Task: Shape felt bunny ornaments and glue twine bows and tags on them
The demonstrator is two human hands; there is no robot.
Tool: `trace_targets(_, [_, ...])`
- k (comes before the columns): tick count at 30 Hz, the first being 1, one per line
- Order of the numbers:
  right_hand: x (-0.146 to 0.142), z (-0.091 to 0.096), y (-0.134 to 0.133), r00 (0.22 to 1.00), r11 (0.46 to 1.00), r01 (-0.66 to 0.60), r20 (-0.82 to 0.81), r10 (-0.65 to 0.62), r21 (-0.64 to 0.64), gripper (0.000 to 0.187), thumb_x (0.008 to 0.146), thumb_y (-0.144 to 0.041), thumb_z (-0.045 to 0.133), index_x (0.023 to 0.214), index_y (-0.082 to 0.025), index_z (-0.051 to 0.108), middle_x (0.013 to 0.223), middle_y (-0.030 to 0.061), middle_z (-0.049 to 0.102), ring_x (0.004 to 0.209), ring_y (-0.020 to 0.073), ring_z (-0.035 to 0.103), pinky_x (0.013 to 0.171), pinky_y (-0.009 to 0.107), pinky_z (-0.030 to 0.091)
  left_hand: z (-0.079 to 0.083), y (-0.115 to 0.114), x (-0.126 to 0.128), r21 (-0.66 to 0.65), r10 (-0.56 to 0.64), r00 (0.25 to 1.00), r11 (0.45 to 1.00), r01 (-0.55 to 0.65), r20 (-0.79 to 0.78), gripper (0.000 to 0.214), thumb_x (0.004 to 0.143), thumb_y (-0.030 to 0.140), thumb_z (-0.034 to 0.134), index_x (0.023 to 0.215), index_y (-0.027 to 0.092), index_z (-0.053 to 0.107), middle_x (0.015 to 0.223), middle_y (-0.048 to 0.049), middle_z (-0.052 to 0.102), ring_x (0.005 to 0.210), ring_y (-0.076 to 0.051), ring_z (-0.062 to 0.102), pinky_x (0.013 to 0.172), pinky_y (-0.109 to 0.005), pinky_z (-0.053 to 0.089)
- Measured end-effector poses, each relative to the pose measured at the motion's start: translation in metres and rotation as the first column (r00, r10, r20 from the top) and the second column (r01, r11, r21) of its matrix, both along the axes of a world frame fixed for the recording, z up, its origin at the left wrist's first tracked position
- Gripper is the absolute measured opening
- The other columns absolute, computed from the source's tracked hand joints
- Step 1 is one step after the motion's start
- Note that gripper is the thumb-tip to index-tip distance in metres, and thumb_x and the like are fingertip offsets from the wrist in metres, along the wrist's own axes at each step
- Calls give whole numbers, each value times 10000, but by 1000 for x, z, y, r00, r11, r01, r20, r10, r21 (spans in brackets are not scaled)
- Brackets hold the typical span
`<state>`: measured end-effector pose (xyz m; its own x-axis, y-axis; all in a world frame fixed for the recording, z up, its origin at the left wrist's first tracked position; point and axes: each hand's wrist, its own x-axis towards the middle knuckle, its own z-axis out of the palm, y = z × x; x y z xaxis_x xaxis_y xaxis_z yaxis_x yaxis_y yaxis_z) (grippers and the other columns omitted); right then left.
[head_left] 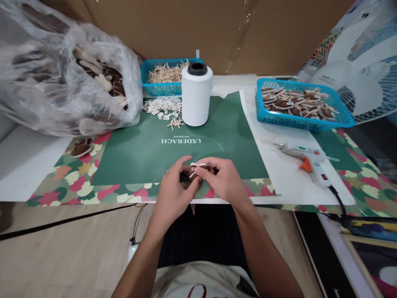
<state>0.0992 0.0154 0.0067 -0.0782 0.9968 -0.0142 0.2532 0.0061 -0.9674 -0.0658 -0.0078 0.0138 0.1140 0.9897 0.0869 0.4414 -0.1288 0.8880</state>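
Brown piece (194, 169) | held between left hand (175, 186) and right hand (226, 180) | edges partly hidden

Your small brown piece (194, 167), pale-edged with thin cream strands (192, 173) across its front, is held partly hidden between your left hand (174, 185) and right hand (227, 178), near the desk's (37, 171) front edge.
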Motion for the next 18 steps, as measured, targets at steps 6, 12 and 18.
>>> trace_targets(6, [9,6,-2,991,998,-48,-123,44,-34,276,904,-418,726,1067,-209,800,962,48,813,854,200,716,773,322,558,6,3,5,-126,18,970,992,13,241,453,878,318,742,1286,205,581,898,-24,736,777,-174,702,715,-315,577])
trace_targets(12, [22,17,-16,991,997,-27,-136,17,-74,357,1019,-483,576,1179,-228,767,1069,54,796,972,205,725,855,335,576,10,5,8,-255,75,858,965,67,508,465,808,276,831,1208,187,612,855,-4,713,791,-161,720,757,-305,597])
trace_targets(18, [31,14,-28,987,997,-19,-161,8,-71,268,957,-370,674,1180,-250,762,1097,46,789,996,212,717,857,349,587,8,8,26,-218,42,841,972,91,539,467,798,289,855,1171,204,588,784,21,694,711,-142,683,729,-298,591])
